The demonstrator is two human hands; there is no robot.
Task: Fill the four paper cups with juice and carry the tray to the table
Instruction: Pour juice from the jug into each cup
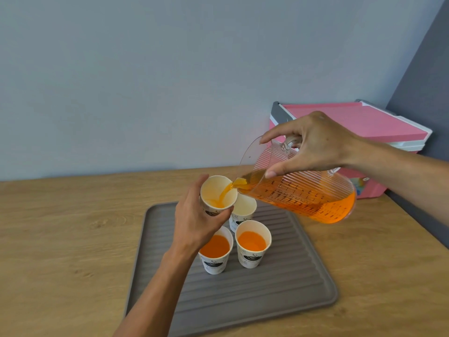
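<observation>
- Head view, far left: bare wooden table [60,227] that runs along a pale wall [145,69].
- Grey ribbed tray [267,300] lies flat on the table, in the middle of the picture.
- Left hand [194,222] reaches in from below, above the tray's back left part. Its fingers and thumb are curled round the tilted cup [211,188], which it holds up off the tray with the mouth leaning toward the jug.
- A thin stream of juice [226,190] runs into that cup; only a little has pooled at its bottom.
- Front-left cup [213,263] stands upright on the tray, just under the left wrist, filled with orange juice.
- Front-right cup [251,260] stands just beside it, also filled.
- Empty cup [246,206] stands upright behind them, partly hidden by the tilted cup.
- Clear jug [264,156], tipped to the left with its spout at the tilted cup's rim, is roughly half full.
- Right hand [315,144] grips the jug's handle from above, forefinger stretched out toward the rim, thumb pressed on the ribbed side.
- Pink cool box [364,125] sits behind the right hand, in the corner.
</observation>
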